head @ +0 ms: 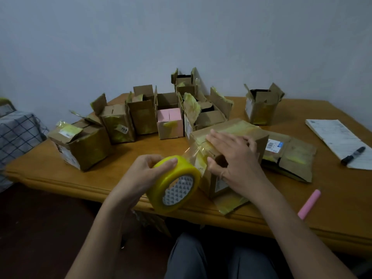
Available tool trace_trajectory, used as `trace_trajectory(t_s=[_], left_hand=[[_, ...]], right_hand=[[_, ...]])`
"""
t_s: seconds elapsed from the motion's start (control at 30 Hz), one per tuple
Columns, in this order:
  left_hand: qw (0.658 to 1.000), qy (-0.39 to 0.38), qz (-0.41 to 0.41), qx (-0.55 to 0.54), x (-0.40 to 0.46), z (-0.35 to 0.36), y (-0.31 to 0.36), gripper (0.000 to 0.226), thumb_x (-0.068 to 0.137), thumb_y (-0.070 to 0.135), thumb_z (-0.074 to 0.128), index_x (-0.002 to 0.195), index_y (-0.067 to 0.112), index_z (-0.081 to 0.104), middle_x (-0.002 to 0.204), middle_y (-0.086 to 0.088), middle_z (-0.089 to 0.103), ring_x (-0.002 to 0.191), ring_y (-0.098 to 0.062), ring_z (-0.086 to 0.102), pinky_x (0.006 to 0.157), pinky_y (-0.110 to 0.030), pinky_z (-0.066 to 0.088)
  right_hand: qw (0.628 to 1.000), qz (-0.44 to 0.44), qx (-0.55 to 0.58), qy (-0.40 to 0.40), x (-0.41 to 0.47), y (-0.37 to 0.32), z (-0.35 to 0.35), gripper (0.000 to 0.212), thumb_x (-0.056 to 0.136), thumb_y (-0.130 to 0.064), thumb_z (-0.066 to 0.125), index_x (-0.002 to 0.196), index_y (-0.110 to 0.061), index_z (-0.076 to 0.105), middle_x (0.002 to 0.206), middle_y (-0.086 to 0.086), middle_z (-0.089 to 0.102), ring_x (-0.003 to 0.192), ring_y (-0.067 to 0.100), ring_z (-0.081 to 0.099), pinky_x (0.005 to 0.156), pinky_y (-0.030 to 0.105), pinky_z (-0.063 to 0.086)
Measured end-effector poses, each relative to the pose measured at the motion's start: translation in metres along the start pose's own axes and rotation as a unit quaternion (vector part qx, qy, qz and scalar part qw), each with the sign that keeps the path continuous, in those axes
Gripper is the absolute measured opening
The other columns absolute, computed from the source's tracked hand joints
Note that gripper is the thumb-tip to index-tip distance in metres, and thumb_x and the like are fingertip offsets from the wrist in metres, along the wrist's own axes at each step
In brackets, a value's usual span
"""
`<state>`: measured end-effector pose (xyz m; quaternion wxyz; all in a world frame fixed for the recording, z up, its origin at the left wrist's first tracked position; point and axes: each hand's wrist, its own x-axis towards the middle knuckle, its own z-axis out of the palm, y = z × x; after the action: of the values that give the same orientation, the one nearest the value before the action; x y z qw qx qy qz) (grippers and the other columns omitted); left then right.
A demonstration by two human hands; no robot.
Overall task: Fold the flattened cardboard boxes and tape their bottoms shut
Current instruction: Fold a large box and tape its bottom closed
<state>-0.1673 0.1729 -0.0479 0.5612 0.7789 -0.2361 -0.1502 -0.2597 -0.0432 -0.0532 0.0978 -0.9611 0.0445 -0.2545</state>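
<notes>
At the centre of the frame, the left hand [150,170] is closed around a yellow tape roll [174,183], a clear strip running from it up onto the cardboard box [231,129] that lies bottom-up near the table [60,168] edge. The right hand [235,156] lies flat and open on that box, fingers spread, pressing the strip down and gripping nothing. Across the upper middle, several erected boxes [141,113] stand open-topped, seemingly finished. One flattened box [289,158] lies just right of the current one, apparently still to be folded. A pink cutter [309,204] rests at lower right.
</notes>
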Motion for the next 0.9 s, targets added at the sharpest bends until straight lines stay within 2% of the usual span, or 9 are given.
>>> trace_trajectory(t_s=[0.07,0.13,0.2,0.3,0.43,0.53,0.63,0.77,0.9], left_hand=[[1.000,-0.012,-0.019,0.011,0.001,0.004,0.000,0.032,0.076,0.052,0.069,0.103,0.033,0.071,0.099,0.001,0.070,0.080,-0.018,0.071,0.060,-0.035,0.060],[0.997,-0.047,-0.027,0.059,0.002,0.007,0.005,0.023,0.088,0.047,0.064,0.110,0.045,0.068,0.115,0.006,0.060,0.093,-0.017,0.067,0.060,-0.028,0.058],[0.993,-0.075,-0.039,0.088,0.003,0.012,0.011,0.019,0.094,0.043,0.060,0.110,0.047,0.069,0.120,0.006,0.057,0.096,-0.017,0.066,0.061,-0.022,0.056],[0.993,-0.079,-0.061,0.066,0.005,0.016,0.018,0.014,0.096,0.035,0.060,0.104,0.040,0.070,0.118,0.000,0.060,0.094,-0.022,0.067,0.060,-0.021,0.055],[0.990,-0.063,-0.070,0.100,0.010,0.029,0.025,0.025,0.096,0.044,0.056,0.110,0.029,0.070,0.107,0.004,0.061,0.094,-0.018,0.063,0.068,-0.026,0.052],[0.992,0.001,-0.056,0.117,0.016,0.038,0.029,0.024,0.095,0.038,0.060,0.110,0.023,0.070,0.093,0.012,0.057,0.087,-0.009,0.057,0.063,-0.022,0.045],[0.989,0.045,-0.022,0.137,0.025,0.044,0.034,0.016,0.095,0.032,0.063,0.103,0.023,0.074,0.086,0.014,0.059,0.079,-0.004,0.055,0.056,-0.018,0.039],[0.987,0.009,-0.053,0.154,0.031,0.053,0.035,0.011,0.095,0.032,0.063,0.084,0.029,0.067,0.085,0.009,0.061,0.076,-0.005,0.056,0.053,-0.018,0.039],[0.980,-0.040,-0.085,0.173,0.037,0.052,0.039,0.020,0.096,0.037,0.061,0.108,0.025,0.071,0.087,0.011,0.058,0.079,-0.007,0.054,0.055,-0.021,0.038]], right_hand=[[1.000,-0.007,0.017,0.006,-0.001,0.004,-0.001,0.071,0.084,-0.058,0.021,0.144,-0.030,0.044,0.153,-0.013,0.036,0.140,0.011,0.030,0.114,0.039,0.003],[0.998,-0.010,0.054,0.019,-0.003,0.008,-0.001,0.068,0.084,-0.057,0.023,0.144,-0.031,0.044,0.152,-0.015,0.036,0.139,0.008,0.027,0.115,0.036,-0.004],[0.995,-0.009,0.089,0.033,-0.004,0.010,-0.002,0.066,0.084,-0.055,0.026,0.142,-0.031,0.047,0.151,-0.016,0.037,0.139,0.006,0.026,0.114,0.034,-0.014],[0.991,0.009,0.121,0.057,-0.005,0.010,-0.002,0.066,0.081,-0.058,0.031,0.136,-0.031,0.053,0.147,-0.017,0.043,0.136,0.007,0.029,0.114,0.035,-0.019],[0.984,0.081,0.108,0.116,0.004,-0.006,0.007,0.059,0.081,-0.075,0.041,0.113,-0.030,0.060,0.129,-0.016,0.057,0.127,0.014,0.039,0.115,0.043,-0.012],[0.978,0.109,0.104,0.143,0.013,-0.006,0.012,0.045,0.079,-0.063,0.063,0.107,-0.028,0.062,0.121,-0.012,0.062,0.123,0.020,0.044,0.116,0.046,-0.006],[0.978,0.106,0.100,0.148,0.019,0.007,0.012,0.037,0.082,-0.052,0.068,0.106,-0.025,0.065,0.121,-0.009,0.063,0.122,0.022,0.046,0.116,0.052,-0.002],[0.983,0.079,0.076,0.146,0.018,0.011,0.018,0.034,0.086,-0.044,0.067,0.110,-0.020,0.064,0.123,-0.005,0.063,0.122,0.024,0.046,0.116,0.057,0.002],[0.986,0.070,0.091,0.119,0.020,0.022,0.014,0.047,0.079,-0.051,0.069,0.112,-0.019,0.062,0.125,-0.006,0.061,0.124,0.023,0.042,0.115,0.051,-0.002]])
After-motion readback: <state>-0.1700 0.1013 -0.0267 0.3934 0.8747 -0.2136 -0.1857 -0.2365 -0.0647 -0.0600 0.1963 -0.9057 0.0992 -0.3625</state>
